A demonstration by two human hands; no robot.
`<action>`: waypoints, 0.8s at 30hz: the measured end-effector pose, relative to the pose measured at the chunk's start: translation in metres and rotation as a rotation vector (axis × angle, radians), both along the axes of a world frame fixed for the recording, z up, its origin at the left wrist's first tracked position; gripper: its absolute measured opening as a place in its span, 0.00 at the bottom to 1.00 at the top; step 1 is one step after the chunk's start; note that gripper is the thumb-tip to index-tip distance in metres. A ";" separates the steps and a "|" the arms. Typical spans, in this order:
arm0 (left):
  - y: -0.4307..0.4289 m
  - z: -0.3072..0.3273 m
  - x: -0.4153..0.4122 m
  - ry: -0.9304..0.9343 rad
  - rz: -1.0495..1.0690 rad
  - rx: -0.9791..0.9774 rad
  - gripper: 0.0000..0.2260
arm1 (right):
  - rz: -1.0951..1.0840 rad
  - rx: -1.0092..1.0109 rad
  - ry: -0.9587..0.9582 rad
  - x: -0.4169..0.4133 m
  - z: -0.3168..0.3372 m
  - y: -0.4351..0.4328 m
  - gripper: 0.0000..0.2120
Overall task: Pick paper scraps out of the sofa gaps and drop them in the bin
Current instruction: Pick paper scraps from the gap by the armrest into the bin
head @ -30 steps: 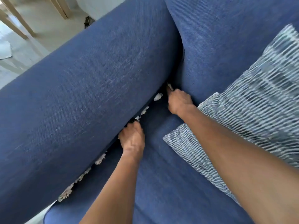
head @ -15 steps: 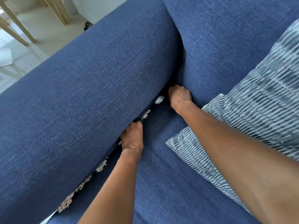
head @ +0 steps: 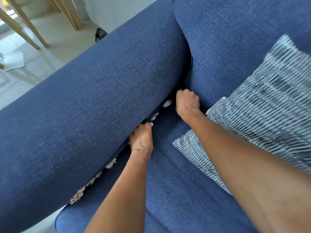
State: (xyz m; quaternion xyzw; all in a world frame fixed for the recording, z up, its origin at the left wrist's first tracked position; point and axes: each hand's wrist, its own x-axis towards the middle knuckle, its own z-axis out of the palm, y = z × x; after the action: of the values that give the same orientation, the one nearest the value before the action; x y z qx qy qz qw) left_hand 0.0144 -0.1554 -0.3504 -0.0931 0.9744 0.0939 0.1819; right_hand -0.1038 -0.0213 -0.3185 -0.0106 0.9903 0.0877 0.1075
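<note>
White paper scraps sit in the gap between the blue sofa armrest [head: 101, 106] and the seat cushion [head: 168, 190]. One scrap [head: 167, 103] lies between my hands and several more [head: 111, 163] run toward the front. My left hand [head: 141, 140] has its fingers pushed into the gap, so they are hidden. My right hand [head: 187, 103] is at the back corner of the gap with its fingers curled tight; what it holds is hidden. No bin is in view.
A blue-and-white patterned pillow [head: 269, 106] lies on the seat against my right forearm. Beyond the armrest are a pale tiled floor, wooden furniture legs [head: 21, 26], a white cloth [head: 13, 61] and a small dark object [head: 100, 34].
My right hand closed over the small white scrap that showed at its fingertips in the corner, and that scrap no longer shows. My left hand stayed in the gap.
</note>
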 end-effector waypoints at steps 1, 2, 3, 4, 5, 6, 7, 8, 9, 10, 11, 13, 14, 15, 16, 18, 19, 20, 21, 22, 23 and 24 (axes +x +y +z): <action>0.001 0.006 0.003 -0.009 0.014 -0.033 0.11 | -0.027 -0.033 -0.003 0.005 0.006 -0.001 0.12; 0.002 0.012 0.006 -0.004 0.032 -0.056 0.10 | -0.051 -0.068 -0.003 0.011 0.012 -0.003 0.13; 0.003 0.018 0.010 0.006 0.044 -0.067 0.10 | -0.072 -0.105 -0.002 0.018 0.017 -0.004 0.13; 0.002 0.023 0.015 0.021 0.050 -0.069 0.09 | -0.089 -0.144 -0.001 0.025 0.022 -0.006 0.13; 0.001 0.030 0.022 0.043 0.057 -0.064 0.09 | -0.099 -0.183 -0.002 0.034 0.027 -0.008 0.13; -0.001 0.034 0.031 0.062 0.066 -0.052 0.09 | -0.102 -0.222 -0.003 0.043 0.031 -0.010 0.13; -0.002 0.038 0.042 0.072 0.076 -0.034 0.10 | -0.094 -0.257 -0.006 0.054 0.035 -0.012 0.13; -0.004 0.042 0.055 0.069 0.082 -0.011 0.10 | -0.078 -0.283 -0.011 0.066 0.039 -0.015 0.13; -0.006 0.045 0.069 0.064 0.082 0.006 0.10 | -0.059 -0.291 -0.013 0.079 0.042 -0.016 0.14; -0.007 0.048 0.084 0.062 0.084 0.015 0.10 | -0.036 -0.285 -0.010 0.092 0.045 -0.018 0.15; -0.008 0.051 0.100 0.057 0.092 0.021 0.10 | -0.011 -0.274 -0.011 0.105 0.047 -0.019 0.16; -0.014 0.056 0.130 0.039 0.111 0.019 0.08 | 0.046 -0.269 -0.028 0.130 0.052 -0.021 0.13; -0.018 0.058 0.145 0.043 0.115 0.013 0.07 | 0.074 -0.271 -0.036 0.141 0.055 -0.023 0.09; -0.024 0.059 0.159 0.051 0.115 0.009 0.07 | 0.095 -0.272 -0.038 0.151 0.058 -0.025 0.07; -0.031 0.061 0.172 0.059 0.118 0.010 0.07 | 0.110 -0.272 -0.033 0.160 0.061 -0.028 0.06; -0.048 0.065 0.195 0.088 0.142 0.018 0.06 | 0.129 -0.264 -0.016 0.179 0.064 -0.037 0.06; -0.057 0.066 0.207 0.111 0.159 0.022 0.05 | 0.139 -0.262 -0.013 0.191 0.065 -0.043 0.06; -0.067 0.066 0.219 0.128 0.178 0.031 0.05 | 0.151 -0.265 -0.015 0.203 0.065 -0.050 0.06; -0.077 0.067 0.232 0.139 0.195 0.044 0.04 | 0.166 -0.275 -0.019 0.217 0.064 -0.058 0.06; -0.088 0.068 0.245 0.147 0.201 0.052 0.04 | 0.184 -0.286 -0.024 0.230 0.063 -0.066 0.07; -0.098 0.069 0.257 0.155 0.200 0.053 0.04 | 0.201 -0.292 -0.028 0.244 0.062 -0.075 0.07; -0.109 0.070 0.270 0.163 0.197 0.055 0.03 | 0.211 -0.295 -0.023 0.259 0.062 -0.083 0.07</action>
State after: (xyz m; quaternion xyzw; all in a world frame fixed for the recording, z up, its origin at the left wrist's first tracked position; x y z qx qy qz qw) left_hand 0.2846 -0.2639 -0.2801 -0.1755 0.9691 0.1450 0.0945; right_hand 0.1547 -0.1041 -0.2569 -0.1312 0.9845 -0.0477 0.1065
